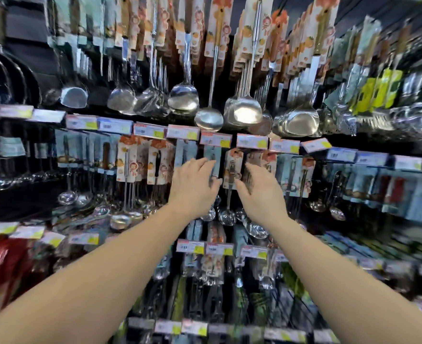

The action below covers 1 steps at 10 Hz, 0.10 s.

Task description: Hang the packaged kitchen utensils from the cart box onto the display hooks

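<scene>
Head view puts a carded ladle (pixel 232 175) at the centre of the middle row, hanging between both hands: a pale card with an orange print on top, a slim metal shaft running down from it and a small shiny bowl at the bottom. By the look of it, the piece is light but bottom-heavy, so it will swing from its hook; the steel is stiff and slick, while the card is thin and likely to bend or tear at the hang hole. The better hold is probably on the card's upper edges, just beside the hole, with a finger steadying the shaft. The left hand (pixel 195 184) is spread, fingers loosely curled toward the blue-carded pack just left of the ladle, gripping nothing that I can see. The right hand (pixel 259 192) is likewise unclenched, fingers reaching near the ladle's card; contact cannot be told through the blur. Price tags (pixel 216 140) run along the rail above, and larger ladles and turners (pixel 244 110) hang on the top row. No cart box is in view.
</scene>
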Tool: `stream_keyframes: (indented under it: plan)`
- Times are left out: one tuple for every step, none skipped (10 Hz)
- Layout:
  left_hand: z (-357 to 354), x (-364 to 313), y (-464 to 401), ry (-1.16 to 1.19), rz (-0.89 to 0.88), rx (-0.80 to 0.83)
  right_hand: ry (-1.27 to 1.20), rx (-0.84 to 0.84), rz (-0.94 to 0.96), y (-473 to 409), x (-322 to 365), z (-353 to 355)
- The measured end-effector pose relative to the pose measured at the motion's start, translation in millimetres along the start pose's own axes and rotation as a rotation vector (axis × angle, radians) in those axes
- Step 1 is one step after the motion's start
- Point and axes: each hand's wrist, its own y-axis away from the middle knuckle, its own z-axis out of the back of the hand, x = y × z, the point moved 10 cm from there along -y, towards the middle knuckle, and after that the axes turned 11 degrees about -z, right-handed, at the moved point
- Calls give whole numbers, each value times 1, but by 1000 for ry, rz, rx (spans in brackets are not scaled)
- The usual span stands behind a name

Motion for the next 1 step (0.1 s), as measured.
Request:
stream_keyframes:
  plan:
    - [12,-18,15,14,-19,17,1,-14,-33,23,4,24]
